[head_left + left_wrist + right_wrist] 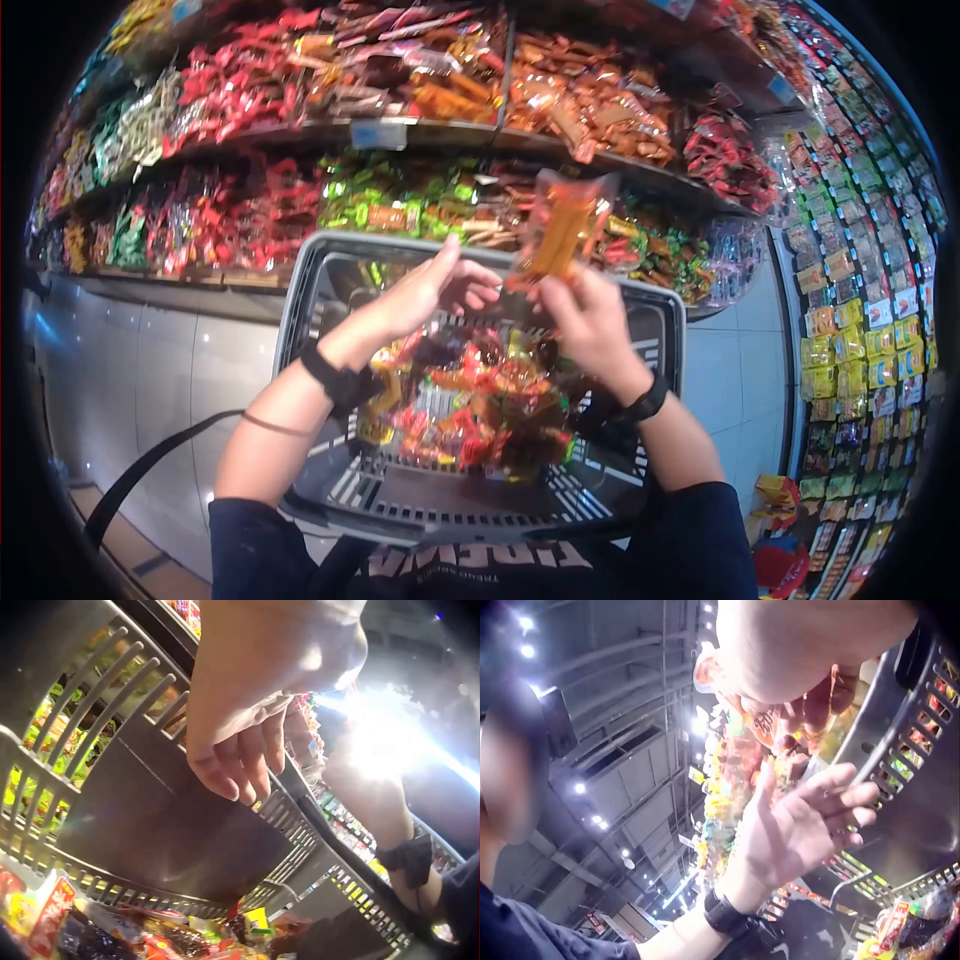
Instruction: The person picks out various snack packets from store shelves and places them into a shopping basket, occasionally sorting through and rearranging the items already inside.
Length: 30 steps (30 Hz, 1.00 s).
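Snack-laden shop shelves (400,130) are backing a grey slatted plastic basket (450,515), already part-filled; the right hand (590,325) is pinching an orange clear-film packet (562,232) above it, while the left hand (438,290) is hovering alongside, fingers relaxed, holding nothing.

Head view: high, fisheye, facing forward and down over basket (305,300) toward shelves (430,135). Left wrist view: very close under left hand (247,742), looking up across basket wall. Right wrist view: close, tilted up toward ceiling (630,690). All three share basket.
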{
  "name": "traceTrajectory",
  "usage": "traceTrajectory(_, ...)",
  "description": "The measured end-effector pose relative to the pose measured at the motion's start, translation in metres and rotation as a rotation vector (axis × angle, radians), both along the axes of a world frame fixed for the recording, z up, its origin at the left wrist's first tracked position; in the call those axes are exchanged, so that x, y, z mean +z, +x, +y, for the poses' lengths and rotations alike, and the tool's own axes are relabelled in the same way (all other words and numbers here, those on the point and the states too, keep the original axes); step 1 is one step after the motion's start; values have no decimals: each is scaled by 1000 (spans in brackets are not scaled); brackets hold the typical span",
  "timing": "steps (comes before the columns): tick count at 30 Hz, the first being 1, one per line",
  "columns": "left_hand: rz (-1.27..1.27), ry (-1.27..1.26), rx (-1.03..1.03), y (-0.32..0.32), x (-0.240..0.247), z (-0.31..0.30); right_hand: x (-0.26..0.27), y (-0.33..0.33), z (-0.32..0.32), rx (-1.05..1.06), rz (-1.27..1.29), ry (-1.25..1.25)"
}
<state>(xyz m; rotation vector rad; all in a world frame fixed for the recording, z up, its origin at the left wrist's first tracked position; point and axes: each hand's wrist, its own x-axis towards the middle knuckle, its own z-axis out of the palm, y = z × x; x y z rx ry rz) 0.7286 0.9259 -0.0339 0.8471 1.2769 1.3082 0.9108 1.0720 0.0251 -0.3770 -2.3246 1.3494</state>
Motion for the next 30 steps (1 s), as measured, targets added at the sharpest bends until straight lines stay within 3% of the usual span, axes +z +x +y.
traceTrajectory(1,78,-72,-15,1,4,1,-5,-3,6,36,97,-80)
traceTrajectory(7,602,-151,-128,2,22,-11,6,-2,6,12,59,-88)
traceTrajectory(10,706,-190,-231,-1,17,-17,31,-7,14,64,33,163)
traceTrajectory(11,786,-171,-266,-5,11,-17,43,-17,12,-20,86,89)
traceTrajectory(12,866,-143,-306,-6,4,-17,58,-22,24,-114,8,302)
traceTrajectory(13,881,-202,-301,-4,0,-22,69,-35,34,-116,48,65)
traceTrajectory(14,906,-248,-294,-2,-2,-23,76,-46,72,-57,69,231)
traceTrajectory(16,951,-279,-324,3,-7,-26,95,-73,106,-204,150,-56)
traceTrajectory(18,1072,-339,-354,6,-14,-34,110,-83,104,-178,125,50)
traceTrajectory(20,1068,-375,-353,7,-23,-38,107,-78,86,-173,128,0)
traceTrajectory(22,1220,-348,-448,3,-27,-43,106,-77,68,-159,208,-40)
traceTrajectory(26,1222,-510,-557,-4,-37,-36,97,-78,58,-147,185,149)
traceTrajectory(30,1214,-475,-649,7,-30,-33,105,-86,150,-232,13,240)
